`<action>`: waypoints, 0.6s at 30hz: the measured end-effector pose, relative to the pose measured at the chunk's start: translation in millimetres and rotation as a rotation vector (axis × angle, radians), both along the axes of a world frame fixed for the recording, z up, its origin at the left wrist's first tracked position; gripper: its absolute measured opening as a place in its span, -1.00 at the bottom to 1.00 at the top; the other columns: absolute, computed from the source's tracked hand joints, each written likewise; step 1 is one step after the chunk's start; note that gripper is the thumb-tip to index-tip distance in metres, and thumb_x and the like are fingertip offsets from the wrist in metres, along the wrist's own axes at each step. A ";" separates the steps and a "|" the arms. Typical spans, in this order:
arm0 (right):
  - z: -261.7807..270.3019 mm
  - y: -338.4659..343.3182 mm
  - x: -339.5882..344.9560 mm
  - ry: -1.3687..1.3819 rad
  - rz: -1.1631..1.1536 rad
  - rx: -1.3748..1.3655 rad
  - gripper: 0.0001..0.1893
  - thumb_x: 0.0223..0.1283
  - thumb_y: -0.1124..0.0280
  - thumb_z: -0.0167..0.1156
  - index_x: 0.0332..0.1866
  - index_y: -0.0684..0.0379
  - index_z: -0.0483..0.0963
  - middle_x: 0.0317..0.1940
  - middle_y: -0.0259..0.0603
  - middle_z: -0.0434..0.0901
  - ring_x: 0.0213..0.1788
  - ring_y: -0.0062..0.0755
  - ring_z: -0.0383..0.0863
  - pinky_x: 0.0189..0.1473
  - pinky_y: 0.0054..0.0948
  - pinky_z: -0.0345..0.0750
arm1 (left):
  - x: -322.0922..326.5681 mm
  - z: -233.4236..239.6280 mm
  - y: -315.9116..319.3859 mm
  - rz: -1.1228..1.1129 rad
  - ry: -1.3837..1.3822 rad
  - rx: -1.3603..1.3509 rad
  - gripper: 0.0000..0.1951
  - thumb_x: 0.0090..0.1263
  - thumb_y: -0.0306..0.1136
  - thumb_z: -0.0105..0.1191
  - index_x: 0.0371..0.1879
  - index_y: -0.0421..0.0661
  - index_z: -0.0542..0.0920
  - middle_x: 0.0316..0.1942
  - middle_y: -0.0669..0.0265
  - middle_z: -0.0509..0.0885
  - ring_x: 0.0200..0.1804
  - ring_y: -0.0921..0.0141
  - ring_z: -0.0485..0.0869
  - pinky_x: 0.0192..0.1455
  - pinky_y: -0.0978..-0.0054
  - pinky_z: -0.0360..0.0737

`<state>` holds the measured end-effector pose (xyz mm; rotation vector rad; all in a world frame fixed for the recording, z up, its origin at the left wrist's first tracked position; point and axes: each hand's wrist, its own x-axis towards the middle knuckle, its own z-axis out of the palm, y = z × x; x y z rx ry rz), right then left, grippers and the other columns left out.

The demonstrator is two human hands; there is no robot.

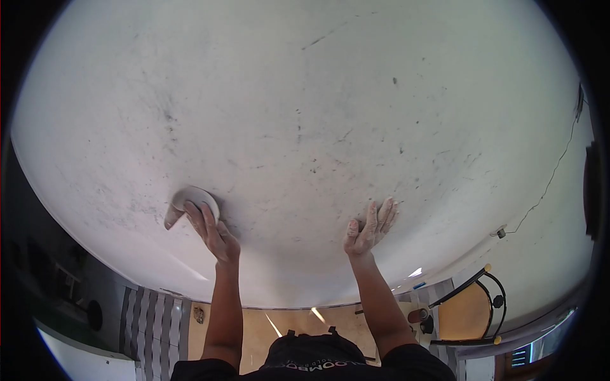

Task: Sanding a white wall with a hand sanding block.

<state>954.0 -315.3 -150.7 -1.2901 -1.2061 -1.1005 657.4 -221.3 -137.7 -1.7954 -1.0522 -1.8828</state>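
Note:
A large off-white wall [286, 143] with dark scuffs and small pits fills most of the view. My left hand [212, 233] presses a round pale pad [193, 195] against it at the lower left; a flap or strip sticks out from the pad's left side. Whitish dust coats both hands. At the lower right my right hand [371, 228] rests on the wall with its fingers apart and nothing in it.
At the lower right stands a chair [464, 312] with a black frame and a tan panel. Beside it is a cylindrical container [417, 315]. A thin cable [548, 183] runs down the wall to a small socket or box [501, 233]. Striped floor [155, 319] shows below.

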 end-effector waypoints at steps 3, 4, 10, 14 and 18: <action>2.1 3.3 -2.9 0.001 -0.003 0.007 -0.43 0.47 0.09 -0.18 0.34 0.37 0.27 0.40 0.41 0.14 0.48 0.38 0.04 0.45 0.23 -0.06 | -7.2 -24.1 10.5 0.072 0.067 0.103 -0.51 0.59 -0.29 -0.37 0.40 -0.30 0.25 0.45 -0.29 0.09 0.50 -0.22 0.01 0.48 -0.21 -0.07; 2.5 4.6 -5.7 -0.005 0.000 0.009 -0.43 0.47 0.10 -0.17 0.34 0.37 0.27 0.40 0.41 0.14 0.48 0.38 0.04 0.45 0.23 -0.06 | -5.2 -47.7 9.4 0.101 0.085 0.082 -0.53 0.58 -0.31 -0.37 0.37 -0.30 0.29 0.44 -0.31 0.10 0.49 -0.25 0.04 0.47 -0.21 -0.06; -1.8 0.9 -6.7 0.000 -0.058 -0.017 -0.43 0.49 0.09 -0.22 0.35 0.35 0.25 0.41 0.39 0.12 0.48 0.37 0.05 0.44 0.24 -0.05 | -19.7 -75.0 -11.2 -0.117 0.162 -0.130 -0.54 0.58 -0.32 -0.34 0.33 -0.31 0.35 0.44 -0.29 0.12 0.49 -0.26 0.02 0.46 -0.21 -0.04; -0.4 -0.4 -5.3 0.021 -0.063 0.023 -0.43 0.47 0.04 -0.21 0.37 0.26 0.26 0.40 0.32 0.17 0.48 0.33 0.07 0.45 0.22 -0.03 | -39.4 -6.4 6.5 -0.048 0.039 0.000 -0.53 0.57 -0.31 -0.31 0.36 -0.28 0.33 0.45 -0.24 0.13 0.49 -0.25 0.02 0.48 -0.20 -0.08; 2.1 4.6 -10.6 0.009 -0.062 0.028 -0.42 0.47 0.04 -0.23 0.38 0.27 0.25 0.41 0.33 0.16 0.48 0.33 0.06 0.45 0.22 -0.03 | -34.0 -45.3 8.3 -0.057 0.140 0.064 -0.54 0.55 -0.36 -0.28 0.37 -0.26 0.33 0.46 -0.23 0.13 0.50 -0.22 0.03 0.46 -0.24 -0.05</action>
